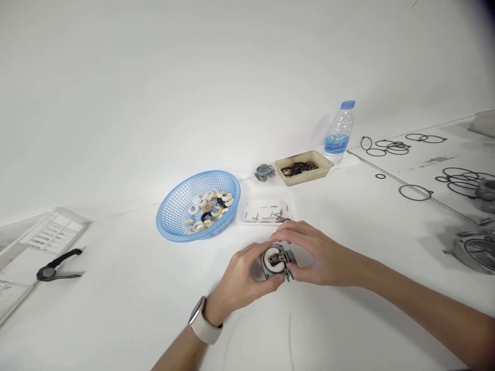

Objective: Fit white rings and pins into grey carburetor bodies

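We've got the metal housing point(264, 268) just in front of the clear tray point(293, 206), left hand point(244, 275) pinching its side, right hand point(315, 252) curled over the other edge, whether squeezing we can't tell. Likely stiff, fairly light; we'd hold the outer rim, off the probably fragile white ring point(268, 264). Bottle point(345, 123) label point(335, 144): we read "mwell", first letters unclear.

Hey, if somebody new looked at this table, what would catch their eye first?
Probably the bright blue basket, left of centre, with white, cream and black curved pieces lying in it. Next might come the left hand and right hand, both on a small grey metal part near the middle. The blue-capped bottle stands farther back, right of centre.
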`<state>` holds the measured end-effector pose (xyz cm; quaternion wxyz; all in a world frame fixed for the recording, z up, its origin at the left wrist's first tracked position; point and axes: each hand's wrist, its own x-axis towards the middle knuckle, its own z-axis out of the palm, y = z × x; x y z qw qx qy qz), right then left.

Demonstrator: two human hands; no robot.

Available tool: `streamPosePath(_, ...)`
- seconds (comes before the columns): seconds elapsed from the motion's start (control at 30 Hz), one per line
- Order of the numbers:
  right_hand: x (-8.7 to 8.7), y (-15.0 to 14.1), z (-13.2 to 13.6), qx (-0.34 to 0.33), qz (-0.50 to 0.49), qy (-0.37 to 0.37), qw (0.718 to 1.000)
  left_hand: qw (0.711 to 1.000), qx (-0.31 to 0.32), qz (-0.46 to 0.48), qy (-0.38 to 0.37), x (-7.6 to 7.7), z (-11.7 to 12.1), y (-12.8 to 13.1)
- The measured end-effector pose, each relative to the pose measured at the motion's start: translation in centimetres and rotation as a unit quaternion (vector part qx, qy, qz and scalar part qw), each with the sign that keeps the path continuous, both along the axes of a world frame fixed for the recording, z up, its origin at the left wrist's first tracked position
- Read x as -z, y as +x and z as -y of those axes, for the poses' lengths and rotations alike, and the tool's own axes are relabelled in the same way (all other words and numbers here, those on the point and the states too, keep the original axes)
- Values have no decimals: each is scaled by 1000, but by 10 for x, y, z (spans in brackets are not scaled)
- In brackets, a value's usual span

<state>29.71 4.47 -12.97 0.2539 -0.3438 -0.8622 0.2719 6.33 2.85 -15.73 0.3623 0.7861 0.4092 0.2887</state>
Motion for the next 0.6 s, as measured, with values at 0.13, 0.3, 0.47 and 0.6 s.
streamPosePath(0.13, 1, -2, 1, 13, 2, -3, 1000, 1000, 3, -4, 2, -1, 0, 1)
streamPosePath(0.3, 1, -3, 1, 16, -5, -9, 1000, 1000, -1, -9, 3, -2, -1, 1)
streamPosePath(0.47, 3, -4, 0, 22, -19, -21, 999, 994, 0, -66, 89, 6, -1, -2)
streamPosePath(0.6, 7, -4, 0, 13, -19, -20, 1000, 970, 8, -141, 199, 10, -4, -5)
